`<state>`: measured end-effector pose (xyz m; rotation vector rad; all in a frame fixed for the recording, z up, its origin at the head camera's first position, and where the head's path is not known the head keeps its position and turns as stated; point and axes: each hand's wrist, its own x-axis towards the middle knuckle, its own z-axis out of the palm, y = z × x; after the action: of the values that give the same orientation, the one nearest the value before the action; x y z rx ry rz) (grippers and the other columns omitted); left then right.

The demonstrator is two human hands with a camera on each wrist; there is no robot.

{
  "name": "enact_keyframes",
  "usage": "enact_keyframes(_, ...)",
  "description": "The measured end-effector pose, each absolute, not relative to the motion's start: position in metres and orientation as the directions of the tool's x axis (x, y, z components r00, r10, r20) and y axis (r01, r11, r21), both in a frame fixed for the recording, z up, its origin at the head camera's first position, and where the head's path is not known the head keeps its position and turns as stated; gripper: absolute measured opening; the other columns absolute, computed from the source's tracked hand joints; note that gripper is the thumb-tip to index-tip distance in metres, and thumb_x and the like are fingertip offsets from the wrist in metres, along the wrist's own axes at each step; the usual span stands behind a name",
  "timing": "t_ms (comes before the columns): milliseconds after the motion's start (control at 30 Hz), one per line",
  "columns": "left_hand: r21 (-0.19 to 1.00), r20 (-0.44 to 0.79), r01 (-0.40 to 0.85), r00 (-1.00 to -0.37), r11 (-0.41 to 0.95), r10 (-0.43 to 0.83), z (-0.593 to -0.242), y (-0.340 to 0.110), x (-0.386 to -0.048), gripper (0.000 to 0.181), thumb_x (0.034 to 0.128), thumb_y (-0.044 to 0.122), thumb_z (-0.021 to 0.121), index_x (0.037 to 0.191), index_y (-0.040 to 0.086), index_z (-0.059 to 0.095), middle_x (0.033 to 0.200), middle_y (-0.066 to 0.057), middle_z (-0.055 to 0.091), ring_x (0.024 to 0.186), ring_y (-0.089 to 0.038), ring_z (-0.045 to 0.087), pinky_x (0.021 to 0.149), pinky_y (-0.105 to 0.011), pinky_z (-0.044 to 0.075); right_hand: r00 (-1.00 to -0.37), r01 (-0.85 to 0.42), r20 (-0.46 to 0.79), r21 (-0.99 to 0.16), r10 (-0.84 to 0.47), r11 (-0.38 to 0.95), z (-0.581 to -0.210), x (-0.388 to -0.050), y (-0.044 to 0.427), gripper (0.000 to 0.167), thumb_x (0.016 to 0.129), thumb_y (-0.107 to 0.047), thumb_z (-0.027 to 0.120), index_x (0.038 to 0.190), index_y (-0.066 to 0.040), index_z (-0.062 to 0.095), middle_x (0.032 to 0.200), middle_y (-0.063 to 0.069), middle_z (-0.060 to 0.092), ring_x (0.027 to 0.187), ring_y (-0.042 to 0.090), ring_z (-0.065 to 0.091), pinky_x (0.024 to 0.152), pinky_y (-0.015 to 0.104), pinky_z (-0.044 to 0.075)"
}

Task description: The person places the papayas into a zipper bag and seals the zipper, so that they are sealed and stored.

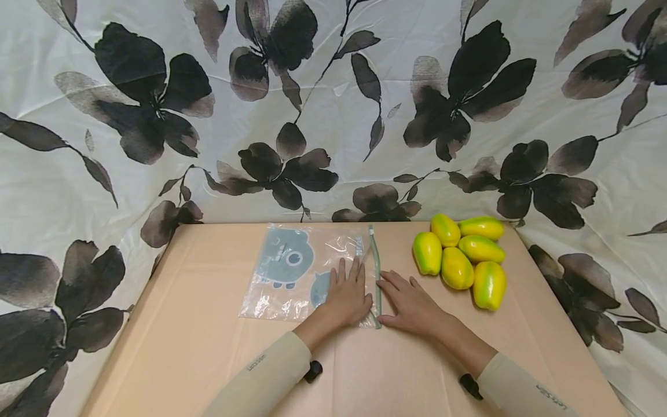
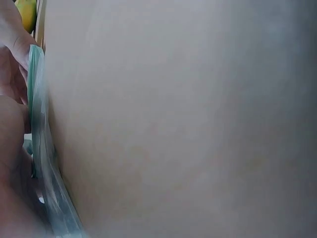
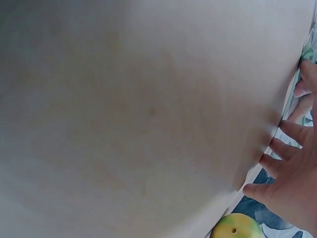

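Note:
A clear plastic zip bag [image 1: 325, 255] with blue cartoon animal prints lies flat on the cardboard-coloured tabletop. Its green zip strip [image 1: 376, 260] runs along the right-hand edge. My left hand [image 1: 346, 295] rests on the bag beside the strip, fingers straight and pointing away from me. Just right of the strip is my right hand [image 1: 411, 304], its extended fingertips and thumb touching the zip edge. In the left wrist view the strip [image 2: 35, 82] stands slightly raised between the hands. The right wrist view shows the spread fingers of my right hand [image 3: 292, 173] against the table.
Several yellow-green mangoes [image 1: 457, 268] sit in a cluster at the back right of the table [image 1: 208, 347], beyond my right hand. A white cloth [image 1: 365, 127] with dark flower prints hangs behind the table and shows along both sides.

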<state>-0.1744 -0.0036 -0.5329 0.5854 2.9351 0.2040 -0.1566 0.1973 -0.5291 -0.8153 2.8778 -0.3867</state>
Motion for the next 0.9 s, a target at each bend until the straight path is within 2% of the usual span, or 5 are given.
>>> enact_keyframes(300,0.134,-0.084,0.387,-0.913,0.912,0.400,-0.535,-0.004,-0.172,0.087,0.0994,0.054,0.050,0.163,0.001,0.022,0.173,-0.019,0.011,0.157,-0.050,0.010,0.125,-0.064,0.017,-0.846,-0.496,-0.062,-0.272,-0.530,0.824,-0.526,-0.161,0.199,0.086,0.088,-0.063,0.070,0.153,-0.010,0.049,0.164,0.017,0.038,0.151,0.043,0.035,0.114,0.075,0.029)
enact_keyframes(633,0.111,-0.089,0.412,-0.902,0.904,0.422,-0.535,-0.003,-0.168,0.077,0.1042,0.047,0.043,0.162,0.000,0.024,0.173,-0.020,0.012,0.156,-0.051,0.013,0.124,-0.064,0.022,-0.854,-0.472,-0.094,-0.272,-0.512,0.838,-0.525,-0.178,0.201,0.082,0.091,-0.060,0.068,0.156,-0.015,0.046,0.165,0.018,0.035,0.153,0.045,0.030,0.116,0.076,0.024)
enact_keyframes(900,0.110,-0.132,0.429,-0.888,0.896,0.441,-0.535,-0.002,-0.169,0.072,0.1063,0.046,0.039,0.163,0.004,0.025,0.172,-0.022,0.014,0.156,-0.053,0.012,0.125,-0.061,0.021,-0.865,-0.447,-0.098,-0.295,-0.492,0.845,-0.524,-0.191,0.203,0.081,0.091,-0.057,0.070,0.156,-0.017,0.046,0.166,0.018,0.034,0.153,0.045,0.029,0.117,0.076,0.022)
